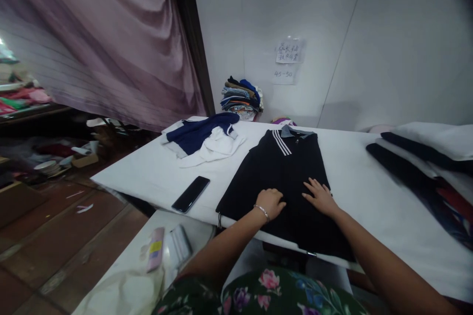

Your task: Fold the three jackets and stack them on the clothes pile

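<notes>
A black garment [295, 172] with a grey collar and white stripes at one shoulder lies spread on the white table, its lower edge hanging over the near side. My left hand [271, 203], with a silver bracelet at the wrist, rests on its middle, fingers slightly bent and thumb apart. On the right part of the cloth my right hand [320, 198] lies flat with its fingers spread. Neither hand grips the fabric. A dark phone [191, 194] lies left of the garment. Beyond it are a navy garment [199, 133] and a white garment [212, 147], loosely crumpled.
A stack of folded clothes [241, 98] stands at the back against the wall. Dark clothing [402, 167] lies at the right. On a lower surface at the left are a pink packet [155, 250] and pale cloth [123, 293]. A mauve curtain [148, 49] hangs behind the left side.
</notes>
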A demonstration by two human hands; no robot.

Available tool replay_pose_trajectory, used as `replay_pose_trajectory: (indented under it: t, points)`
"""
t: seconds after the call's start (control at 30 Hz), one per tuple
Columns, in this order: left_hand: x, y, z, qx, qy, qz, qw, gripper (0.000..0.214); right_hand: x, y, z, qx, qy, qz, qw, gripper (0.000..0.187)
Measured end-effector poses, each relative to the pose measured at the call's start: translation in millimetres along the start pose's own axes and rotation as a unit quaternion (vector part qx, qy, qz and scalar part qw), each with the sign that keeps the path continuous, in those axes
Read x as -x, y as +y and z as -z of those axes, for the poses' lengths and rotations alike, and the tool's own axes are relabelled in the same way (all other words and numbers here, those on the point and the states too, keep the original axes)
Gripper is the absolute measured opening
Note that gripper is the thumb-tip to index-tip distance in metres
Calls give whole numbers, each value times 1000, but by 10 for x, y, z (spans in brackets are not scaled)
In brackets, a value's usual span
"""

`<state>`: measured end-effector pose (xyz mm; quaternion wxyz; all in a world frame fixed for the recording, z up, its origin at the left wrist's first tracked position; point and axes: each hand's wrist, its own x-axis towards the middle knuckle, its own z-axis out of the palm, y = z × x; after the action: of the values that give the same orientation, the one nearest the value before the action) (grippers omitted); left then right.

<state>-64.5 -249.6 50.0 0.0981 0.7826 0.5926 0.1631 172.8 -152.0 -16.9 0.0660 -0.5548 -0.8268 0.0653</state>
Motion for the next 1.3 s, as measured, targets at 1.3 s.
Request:
replay_pose_trajectory:
  t: [1.3]
  points:
    - [231,73,-151,143,-13,139,980,20,244,-363,184,-72,-3,42,997,55]
